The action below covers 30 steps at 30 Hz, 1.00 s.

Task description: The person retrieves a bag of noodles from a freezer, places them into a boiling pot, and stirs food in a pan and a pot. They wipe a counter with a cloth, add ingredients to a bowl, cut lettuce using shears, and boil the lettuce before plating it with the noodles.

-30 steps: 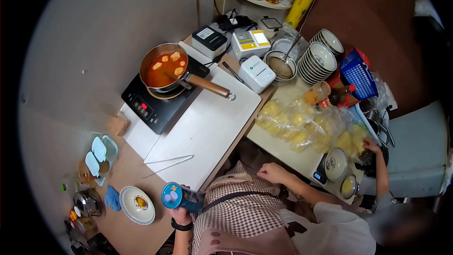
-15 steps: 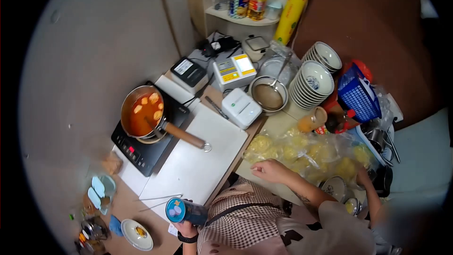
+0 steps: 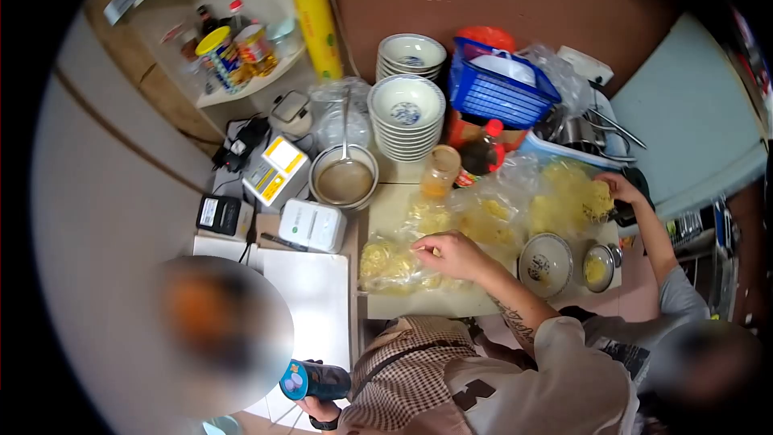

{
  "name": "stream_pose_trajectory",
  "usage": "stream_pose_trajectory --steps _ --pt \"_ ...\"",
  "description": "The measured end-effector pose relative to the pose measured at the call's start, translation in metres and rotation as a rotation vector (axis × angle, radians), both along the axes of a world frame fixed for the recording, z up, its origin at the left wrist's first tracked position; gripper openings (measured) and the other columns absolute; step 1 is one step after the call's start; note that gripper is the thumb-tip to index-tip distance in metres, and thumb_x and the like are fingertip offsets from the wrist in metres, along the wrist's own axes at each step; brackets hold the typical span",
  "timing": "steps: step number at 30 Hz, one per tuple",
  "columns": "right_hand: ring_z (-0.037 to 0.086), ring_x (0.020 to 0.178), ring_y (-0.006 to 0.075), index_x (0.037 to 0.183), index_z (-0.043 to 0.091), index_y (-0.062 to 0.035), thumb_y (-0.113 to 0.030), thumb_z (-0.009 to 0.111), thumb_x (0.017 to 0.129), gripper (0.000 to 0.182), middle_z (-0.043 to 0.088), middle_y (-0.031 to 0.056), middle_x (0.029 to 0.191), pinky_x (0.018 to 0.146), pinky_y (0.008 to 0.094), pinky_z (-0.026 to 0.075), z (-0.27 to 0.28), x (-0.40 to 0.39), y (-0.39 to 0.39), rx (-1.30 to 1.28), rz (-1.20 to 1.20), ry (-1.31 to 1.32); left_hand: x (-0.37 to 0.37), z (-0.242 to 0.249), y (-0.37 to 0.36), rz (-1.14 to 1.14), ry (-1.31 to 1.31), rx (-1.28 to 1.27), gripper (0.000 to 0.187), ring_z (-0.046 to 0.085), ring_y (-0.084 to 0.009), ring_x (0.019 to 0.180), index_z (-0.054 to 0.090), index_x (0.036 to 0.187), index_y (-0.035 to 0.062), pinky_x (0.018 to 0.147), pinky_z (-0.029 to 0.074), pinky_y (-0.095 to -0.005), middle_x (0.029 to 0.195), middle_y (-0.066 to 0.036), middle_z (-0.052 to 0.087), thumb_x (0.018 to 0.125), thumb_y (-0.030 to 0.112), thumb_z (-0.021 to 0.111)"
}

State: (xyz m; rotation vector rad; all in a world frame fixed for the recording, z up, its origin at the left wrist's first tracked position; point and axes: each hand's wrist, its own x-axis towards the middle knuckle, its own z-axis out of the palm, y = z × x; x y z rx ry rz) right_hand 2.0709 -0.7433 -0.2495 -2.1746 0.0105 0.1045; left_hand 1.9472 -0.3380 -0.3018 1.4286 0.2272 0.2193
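My left hand (image 3: 322, 409), with a dark band at its wrist, is wrapped round a dark canister (image 3: 326, 381) with a blue top, low at the left of the head view by the checked apron (image 3: 411, 350). My right hand (image 3: 451, 254) is over the near edge of a clear plastic bag (image 3: 475, 217) of yellow noodle bundles (image 3: 377, 262). Its thumb and fingertips are pinched together; whether something small is between them I cannot make out. A patterned bowl (image 3: 546, 264) and a metal cup (image 3: 597, 267) holding something yellow stand right of my forearm.
A co-worker's hand (image 3: 618, 187) reaches to the noodles at the right. Stacked bowls (image 3: 407, 105), a blue basket (image 3: 503, 84), a jar (image 3: 440, 171) and a ladle in a bowl (image 3: 345, 177) stand behind. A white printer (image 3: 312, 225) is left; a blur covers the far left.
The view has turned to the right, and the pot on the cooker is now behind a blur. The co-worker's hand shows more fully at the noodles. My left hand still holds the canister.
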Motion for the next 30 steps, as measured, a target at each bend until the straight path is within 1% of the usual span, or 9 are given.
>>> stream_pose_trajectory --steps 7,10,15,16,19,24,25,28,30 --pt "0.066 0.073 0.0175 0.104 0.07 -0.0034 -0.02 0.063 0.092 0.022 0.071 0.0139 0.084 0.068 0.032 0.052 0.017 -0.024 -0.168 -0.068 -0.677 -0.263 0.001 0.0 -0.014 0.029 0.151 -0.122 0.083 0.061 -0.0338 0.107 0.048 0.13 -0.001 0.089 0.053 -0.046 0.113 -0.021 0.062 0.075 0.056 0.07" --pt "0.07 0.083 0.0297 0.116 0.065 -0.0025 -0.02 0.06 0.091 0.031 0.07 0.0215 0.089 0.073 0.0392 0.054 0.039 -0.019 -0.259 -0.436 -0.883 -0.145 0.008 0.026 -0.042 -0.085 0.053 -0.069 0.087 0.062 -0.0328 0.105 0.049 0.13 -0.0013 0.091 0.052 -0.0463 0.114 -0.02 0.062 0.074 0.062 0.07" --pt "0.064 0.103 0.042 0.125 0.059 -0.001 -0.032 0.062 0.087 0.049 0.067 0.0285 0.106 0.092 0.049 0.05 -0.014 0.055 -0.347 -0.718 -0.854 -0.044 0.024 0.004 -0.033 -0.064 0.142 -0.055 0.091 0.062 -0.0327 0.104 0.047 0.133 -0.0015 0.092 0.051 -0.0467 0.115 -0.019 0.062 0.079 0.071 0.058" --pt "0.062 0.111 0.0411 0.126 0.059 0.004 -0.036 0.063 0.087 0.057 0.064 0.0307 0.115 0.096 0.0431 0.049 -0.024 0.067 -0.351 -0.683 -0.789 -0.034 0.023 0.005 -0.034 -0.065 0.141 -0.069 0.092 0.063 -0.0333 0.104 0.046 0.135 -0.0012 0.092 0.051 -0.0464 0.117 -0.019 0.061 0.08 0.072 0.055" --pt "0.065 0.101 0.0426 0.106 0.071 0.0016 -0.03 0.062 0.085 0.039 0.067 0.0281 0.107 0.091 0.0456 0.052 -0.031 0.089 -0.361 -0.737 -0.813 0.047 0.017 0.009 -0.033 -0.035 0.094 -0.026 0.091 0.062 -0.0331 0.105 0.046 0.136 -0.0003 0.091 0.051 -0.0461 0.12 -0.018 0.059 0.081 0.071 0.056" --pt "0.066 0.085 0.0449 0.096 0.071 -0.0014 -0.031 0.06 0.086 0.034 0.068 0.0255 0.088 0.079 0.0489 0.053 0.048 0.045 -0.339 -0.907 -0.915 -0.158 -0.016 -0.002 -0.011 -0.021 0.08 -0.056 0.087 0.064 -0.0337 0.104 0.043 0.138 -0.001 0.09 0.052 -0.0463 0.119 -0.02 0.06 0.086 0.068 0.051" --pt "0.065 0.072 0.0419 0.087 0.069 0.0008 -0.03 0.06 0.088 0.032 0.067 0.0241 0.079 0.067 0.0475 0.052 0.063 0.027 -0.334 -0.858 -0.832 -0.255 -0.032 -0.006 -0.005 0.014 0.097 -0.099 0.086 0.065 -0.0344 0.103 0.042 0.138 -0.0017 0.09 0.053 -0.0467 0.118 -0.021 0.06 0.087 0.068 0.049" --pt "0.064 0.075 0.0344 0.099 0.064 0.0017 -0.025 0.059 0.089 0.029 0.066 0.0204 0.084 0.069 0.0436 0.052 0.087 -0.008 -0.316 -0.718 -0.695 -0.536 -0.043 0.013 -0.011 0.016 0.097 -0.304 0.071 0.064 -0.031 0.103 0.044 0.135 -0.001 0.09 0.053 -0.0466 0.116 -0.017 0.063 0.087 0.046 0.066" --pt "0.063 0.077 0.0294 0.107 0.06 0.0022 -0.022 0.058 0.09 0.029 0.065 0.0178 0.088 0.07 0.041 0.051 0.101 -0.025 -0.286 -0.553 -0.686 -0.775 -0.044 0.03 -0.009 -0.005 0.055 -0.278 0.067 0.063 -0.0226 0.095 0.046 0.13 -0.0009 0.088 0.051 -0.0377 0.112 -0.013 0.063 0.085 0.043 0.069"
